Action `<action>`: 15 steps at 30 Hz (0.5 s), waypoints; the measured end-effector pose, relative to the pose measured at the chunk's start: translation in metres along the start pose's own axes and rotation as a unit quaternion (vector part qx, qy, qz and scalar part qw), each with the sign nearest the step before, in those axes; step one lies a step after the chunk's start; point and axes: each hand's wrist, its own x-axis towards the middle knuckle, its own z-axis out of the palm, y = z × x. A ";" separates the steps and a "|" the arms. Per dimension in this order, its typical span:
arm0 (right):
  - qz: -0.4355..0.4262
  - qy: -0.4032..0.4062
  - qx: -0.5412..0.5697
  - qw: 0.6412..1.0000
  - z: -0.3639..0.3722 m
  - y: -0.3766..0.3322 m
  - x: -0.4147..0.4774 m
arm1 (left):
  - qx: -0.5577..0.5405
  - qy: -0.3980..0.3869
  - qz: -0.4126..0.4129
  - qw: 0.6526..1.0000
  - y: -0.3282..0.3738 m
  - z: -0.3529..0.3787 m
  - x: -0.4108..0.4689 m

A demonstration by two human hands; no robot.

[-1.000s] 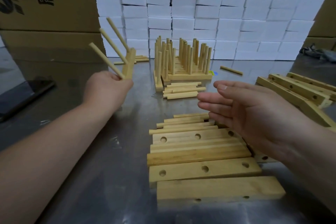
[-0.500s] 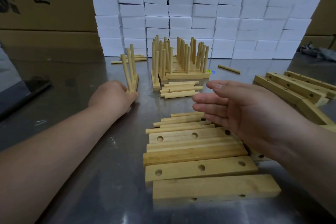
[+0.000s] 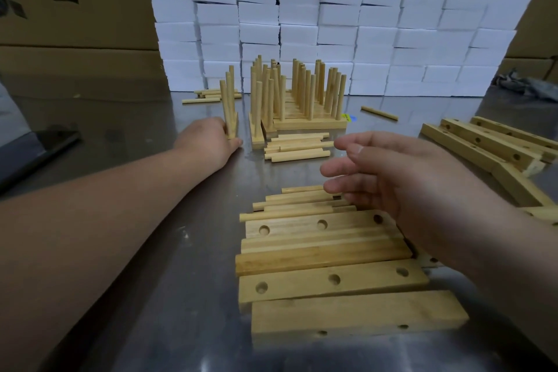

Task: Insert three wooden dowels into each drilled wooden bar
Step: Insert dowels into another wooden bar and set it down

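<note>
My left hand (image 3: 208,142) grips the near end of a wooden bar (image 3: 233,127) whose three dowels stand upright; the bar rests on the metal table just left of the cluster of finished bars (image 3: 290,90). My right hand (image 3: 392,178) hovers open, palm toward the left, above loose dowels (image 3: 296,199) and a stack of drilled bars (image 3: 326,254) near me. A second small pile of loose dowels (image 3: 297,146) lies in front of the cluster.
More drilled bars (image 3: 483,145) lie at the right. A single dowel (image 3: 379,113) and a few more dowels (image 3: 208,95) lie near the wall of white boxes (image 3: 332,18). Cardboard boxes (image 3: 75,15) stand at the left, with a dark flat object (image 3: 39,145) beside them.
My left hand has lowered the dowelled bar from the air, turned it upright and set it on the table beside the finished cluster. My right hand has barely moved.
</note>
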 end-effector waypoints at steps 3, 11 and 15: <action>-0.076 0.032 -0.148 0.985 0.001 0.002 -0.002 | 0.016 -0.014 0.010 1.000 0.006 0.005 0.017; -0.100 0.038 -0.345 0.932 -0.002 0.005 0.000 | 0.050 -0.047 0.051 0.996 0.010 0.019 0.043; -0.112 0.036 -0.384 0.916 -0.003 0.004 0.000 | 0.036 -0.085 0.073 0.993 0.008 0.021 0.049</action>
